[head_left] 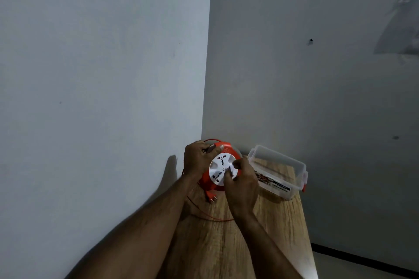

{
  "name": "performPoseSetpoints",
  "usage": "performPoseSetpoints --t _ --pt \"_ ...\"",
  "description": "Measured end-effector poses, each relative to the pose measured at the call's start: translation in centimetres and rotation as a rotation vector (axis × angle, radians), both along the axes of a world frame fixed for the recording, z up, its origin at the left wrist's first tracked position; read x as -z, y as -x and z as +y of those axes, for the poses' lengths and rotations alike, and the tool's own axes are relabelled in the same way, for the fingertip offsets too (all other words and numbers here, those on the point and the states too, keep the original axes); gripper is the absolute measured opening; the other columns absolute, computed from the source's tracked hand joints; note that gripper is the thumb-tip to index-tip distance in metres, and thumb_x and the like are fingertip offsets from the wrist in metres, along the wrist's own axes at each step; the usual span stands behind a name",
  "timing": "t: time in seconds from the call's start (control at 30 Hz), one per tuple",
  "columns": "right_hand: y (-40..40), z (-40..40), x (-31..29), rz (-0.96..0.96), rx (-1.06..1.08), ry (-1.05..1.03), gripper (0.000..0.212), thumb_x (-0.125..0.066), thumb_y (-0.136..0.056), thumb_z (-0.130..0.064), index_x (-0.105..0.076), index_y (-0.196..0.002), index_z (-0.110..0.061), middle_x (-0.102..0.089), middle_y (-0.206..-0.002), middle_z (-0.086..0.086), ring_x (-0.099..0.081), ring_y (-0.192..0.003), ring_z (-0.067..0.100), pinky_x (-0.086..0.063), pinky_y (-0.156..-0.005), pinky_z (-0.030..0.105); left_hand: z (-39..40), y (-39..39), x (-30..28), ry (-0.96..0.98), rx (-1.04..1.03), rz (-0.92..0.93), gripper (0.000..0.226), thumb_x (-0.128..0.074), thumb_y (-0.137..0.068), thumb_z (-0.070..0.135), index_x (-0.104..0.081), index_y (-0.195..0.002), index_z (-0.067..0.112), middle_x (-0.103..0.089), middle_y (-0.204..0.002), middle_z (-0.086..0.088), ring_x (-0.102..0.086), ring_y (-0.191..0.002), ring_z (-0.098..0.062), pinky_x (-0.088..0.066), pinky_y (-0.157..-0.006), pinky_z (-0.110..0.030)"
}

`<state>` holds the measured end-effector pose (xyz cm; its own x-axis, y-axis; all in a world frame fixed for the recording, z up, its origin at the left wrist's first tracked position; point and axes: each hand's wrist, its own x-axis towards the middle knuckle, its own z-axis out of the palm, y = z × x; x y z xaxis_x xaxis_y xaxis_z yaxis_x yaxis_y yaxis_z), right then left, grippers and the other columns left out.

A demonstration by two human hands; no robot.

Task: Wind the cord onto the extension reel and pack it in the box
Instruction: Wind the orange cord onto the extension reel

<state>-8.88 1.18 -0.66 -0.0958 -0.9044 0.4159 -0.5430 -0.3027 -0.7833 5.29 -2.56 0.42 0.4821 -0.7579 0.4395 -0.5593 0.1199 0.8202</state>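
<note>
Loose thin red cord and its red plug lay mid-desk on the wood-grain desk. Right hand fingers pinched the white socket face of the round red extension reel; left hand curled over its top rim near the far left corner. Clear plastic box sat open beside it at the right edge.

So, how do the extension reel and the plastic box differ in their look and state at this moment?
The extension reel is round, opaque, orange with a white socket face; the plastic box is rectangular and transparent with red clips. The reel is held by the left hand and the right hand; the box is untouched. The reel has loose cord trailing from it; the box stands open, without a lid. Both are over the wooden table, near the wall corner.
</note>
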Motion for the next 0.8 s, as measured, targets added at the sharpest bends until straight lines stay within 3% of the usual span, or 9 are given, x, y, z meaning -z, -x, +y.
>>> performPoseSetpoints --t 0.03,0.1,0.2,0.33,0.5,0.63,0.7,0.8 --pt "0.5 -0.1 0.4 0.210 -0.097 0.104 0.041 -0.075 -0.086 -0.020 -0.061 -0.125 -0.020 -0.065 -0.130 0.007 -0.069 -0.100 0.024 -0.060 -0.073 0.030 0.0 0.0 -0.1 -0.007 0.010 -0.004 0.034 -0.079 -0.081 0.045 -0.079 -0.077 0.012 -0.072 -0.069 0.003 -0.058 -0.055 -0.001 -0.038 -0.055 -0.007" --pt "1.1 -0.7 1.3 0.536 -0.252 0.109 0.064 -0.079 -0.083 -0.022 -0.052 -0.141 -0.025 -0.048 -0.150 0.014 -0.067 -0.110 0.034 -0.063 -0.081 0.046 0.0 0.1 -0.1 -0.021 0.036 0.000 0.034 -0.078 -0.081 0.045 -0.080 -0.080 0.011 -0.075 -0.074 0.000 -0.060 -0.058 -0.001 -0.042 -0.056 -0.011" --pt "2.0 -1.4 1.3 0.793 -0.335 0.089 0.084 -0.076 -0.087 -0.023 -0.028 -0.155 -0.035 -0.031 -0.160 0.017 -0.064 -0.118 0.037 -0.060 -0.089 0.046 0.2 0.2 0.0 -0.052 0.052 -0.009 0.037 -0.077 -0.081 0.048 -0.080 -0.084 0.011 -0.075 -0.076 0.000 -0.061 -0.058 -0.002 -0.040 -0.054 -0.005" --pt "2.9 -2.1 1.3 0.935 -0.422 0.197 0.098 -0.069 -0.090 -0.011 -0.004 -0.158 -0.039 -0.036 -0.155 0.023 -0.070 -0.100 0.032 -0.062 -0.072 0.036 0.3 0.0 -0.1 -0.058 0.058 0.033 0.034 -0.079 -0.081 0.042 -0.079 -0.079 0.008 -0.063 -0.061 0.010 -0.058 -0.051 0.002 -0.039 -0.049 -0.004" --pt "3.8 -2.6 1.2 1.082 -0.412 0.357 0.096 -0.084 -0.077 -0.016 -0.031 -0.155 -0.032 -0.060 -0.132 0.024 -0.074 -0.073 0.030 -0.061 -0.053 0.036 0.6 -0.2 -0.2 -0.035 0.089 0.008 0.034 -0.080 -0.081 0.039 -0.077 -0.073 0.007 -0.065 -0.060 0.005 -0.059 -0.055 0.008 -0.038 -0.048 -0.004" --pt "3.1 -2.2 0.4 1.192 -0.444 0.259 0.078 -0.061 -0.098 -0.031 -0.013 -0.160 -0.032 -0.044 -0.148 0.028 -0.069 -0.104 0.039 -0.060 -0.077 0.044 0.8 0.1 -0.4 -0.033 0.107 -0.017 0.035 -0.080 -0.080 0.040 -0.077 -0.073 0.006 -0.054 -0.055 0.017 -0.058 -0.054 0.007 -0.037 -0.049 -0.004" --pt "2.7 -2.0 -0.1 1.221 -0.438 0.184 0.076 -0.056 -0.100 -0.042 -0.010 -0.160 -0.031 -0.040 -0.151 0.026 -0.061 -0.119 0.040 -0.056 -0.088 0.045 0.8 0.2 -0.2 -0.040 0.116 -0.018 0.035 -0.080 -0.079 0.043 -0.078 -0.073 0.009 -0.052 -0.053 0.020 -0.057 -0.053 0.005 -0.035 -0.048 -0.005" --pt "2.4 -1.5 0.1 1.193 -0.405 0.175 0.079 -0.060 -0.095 -0.052 -0.017 -0.158 -0.032 -0.050 -0.145 0.023 -0.063 -0.118 0.037 -0.056 -0.091 0.044 1.1 0.4 -0.1 -0.037 0.110 -0.037 0.034 -0.080 -0.079 0.048 -0.076 -0.071 0.015 -0.056 -0.055 0.018 -0.057 -0.052 -0.001 -0.035 -0.050 -0.007"
